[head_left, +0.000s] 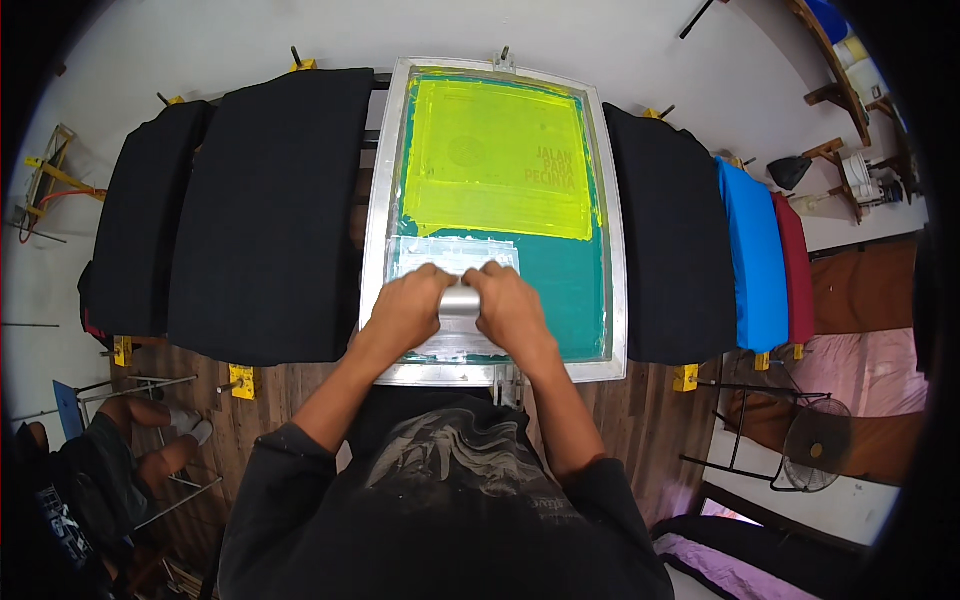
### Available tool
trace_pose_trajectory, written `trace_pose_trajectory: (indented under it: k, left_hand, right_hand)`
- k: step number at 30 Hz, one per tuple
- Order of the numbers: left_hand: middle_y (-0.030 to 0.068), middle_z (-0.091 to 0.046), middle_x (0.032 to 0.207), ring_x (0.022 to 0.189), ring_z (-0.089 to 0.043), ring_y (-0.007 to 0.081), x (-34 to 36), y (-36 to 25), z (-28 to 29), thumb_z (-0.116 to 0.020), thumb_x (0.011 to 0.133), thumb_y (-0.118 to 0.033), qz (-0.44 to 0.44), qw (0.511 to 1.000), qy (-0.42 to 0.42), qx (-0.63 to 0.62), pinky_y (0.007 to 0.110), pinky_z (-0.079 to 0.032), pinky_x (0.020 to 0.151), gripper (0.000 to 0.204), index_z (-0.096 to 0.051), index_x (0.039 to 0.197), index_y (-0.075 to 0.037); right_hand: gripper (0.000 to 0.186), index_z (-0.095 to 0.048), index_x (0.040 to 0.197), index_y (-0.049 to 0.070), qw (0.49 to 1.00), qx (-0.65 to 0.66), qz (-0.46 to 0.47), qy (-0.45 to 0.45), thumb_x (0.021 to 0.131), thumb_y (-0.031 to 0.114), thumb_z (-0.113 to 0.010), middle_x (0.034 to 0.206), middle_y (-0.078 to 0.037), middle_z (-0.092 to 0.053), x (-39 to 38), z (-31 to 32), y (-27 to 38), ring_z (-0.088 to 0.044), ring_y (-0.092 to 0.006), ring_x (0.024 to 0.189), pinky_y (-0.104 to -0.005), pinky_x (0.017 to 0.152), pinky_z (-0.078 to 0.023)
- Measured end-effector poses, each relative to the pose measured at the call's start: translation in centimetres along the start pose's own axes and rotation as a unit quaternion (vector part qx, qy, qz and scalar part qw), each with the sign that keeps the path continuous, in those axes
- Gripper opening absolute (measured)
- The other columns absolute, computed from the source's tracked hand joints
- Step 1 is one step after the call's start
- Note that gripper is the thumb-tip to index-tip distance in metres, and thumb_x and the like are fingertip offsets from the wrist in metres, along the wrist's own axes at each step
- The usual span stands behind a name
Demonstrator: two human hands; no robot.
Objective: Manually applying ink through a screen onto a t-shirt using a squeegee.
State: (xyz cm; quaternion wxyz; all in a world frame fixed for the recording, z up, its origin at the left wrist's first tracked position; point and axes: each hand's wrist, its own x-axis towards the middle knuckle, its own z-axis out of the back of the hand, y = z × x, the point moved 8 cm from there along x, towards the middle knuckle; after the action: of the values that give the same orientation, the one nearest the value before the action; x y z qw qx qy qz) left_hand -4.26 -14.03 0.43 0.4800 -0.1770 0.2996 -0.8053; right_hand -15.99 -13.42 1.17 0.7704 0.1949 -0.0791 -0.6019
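Note:
Both my hands grip a silver squeegee from either side, my left hand on its left and my right hand on its right. The fingers curl closed and the thumbs nearly meet on top. The squeegee is on the near left part of a screen printing frame with metal edges and green mesh. White ink is smeared on the mesh around the squeegee, partly hidden by my hands. Farther up, a yellow-green rectangle with faint lettering covers much of the screen.
Black fabric pieces lie over boards at left, another black fabric at right, then a blue one and a red one. Yellow brackets jut out below. A seated person is at lower left, a fan at lower right.

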Motion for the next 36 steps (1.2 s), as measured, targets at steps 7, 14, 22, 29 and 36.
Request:
trace_pose_trajectory:
  k: [7,14,22,29,36]
  left_hand:
    - [0.0149,-0.066,0.106,0.098,-0.065,0.0352,-0.4,1.1,-1.6,-0.063,0.073,0.007,0.004,1.0,0.008,-0.005,0.043,-0.054,0.084,0.039,-0.066,0.111,-0.002]
    - [0.0193,-0.062,0.11,0.097,-0.065,0.0395,-6.2,-1.6,-2.6,-0.065,0.07,0.007,-0.032,0.999,0.034,-0.004,0.046,-0.054,0.084,0.048,-0.061,0.117,0.001]
    - [0.0149,-0.067,0.104,0.092,-0.067,0.0351,-1.8,-0.3,-1.1,-0.067,0.071,0.003,-0.001,0.998,0.065,-0.005,0.044,-0.055,0.082,0.044,-0.068,0.114,-0.005]
    - [0.0208,-0.071,0.093,0.089,-0.069,0.0376,6.8,3.6,-1.1,-0.065,0.072,0.001,0.05,0.988,0.144,0.023,0.045,-0.055,0.081,0.028,-0.073,0.098,-0.005]
    - [0.0267,-0.07,0.097,0.094,-0.07,0.0388,8.4,4.2,-1.3,-0.071,0.071,0.002,0.079,0.979,0.174,0.064,0.042,-0.056,0.083,0.027,-0.072,0.097,0.002]
  right_hand:
    - [0.036,-0.067,0.103,0.006,0.999,0.026,-0.004,-0.024,0.07,-0.007,-0.065,0.099,-0.013,-0.064,-0.5,-1.4,-0.6,-0.061,-0.0353,0.095,-0.0447,0.081,-0.053]
    - [0.045,-0.064,0.109,0.004,0.999,0.04,-0.018,0.014,0.065,-0.007,-0.066,0.108,-0.015,-0.063,-6.7,-3.1,1.3,-0.06,-0.0357,0.099,-0.044,0.084,-0.052]
    - [0.039,-0.068,0.105,0.008,0.998,0.032,-0.018,0.053,0.069,-0.007,-0.065,0.098,-0.015,-0.064,-2.1,-0.4,0.5,-0.062,-0.0365,0.095,-0.0456,0.082,-0.053]
    - [0.034,-0.071,0.102,0.01,0.994,0.013,-0.033,0.104,0.07,0.002,-0.066,0.089,-0.018,-0.071,6.4,-0.4,-3.2,-0.069,-0.0378,0.087,-0.0484,0.077,-0.055]
    - [0.04,-0.073,0.108,0.013,0.979,-0.06,-0.058,0.184,0.069,0.007,-0.072,0.104,-0.015,-0.072,8.8,-2.1,-4.4,-0.07,-0.0326,0.097,-0.0417,0.083,-0.057]
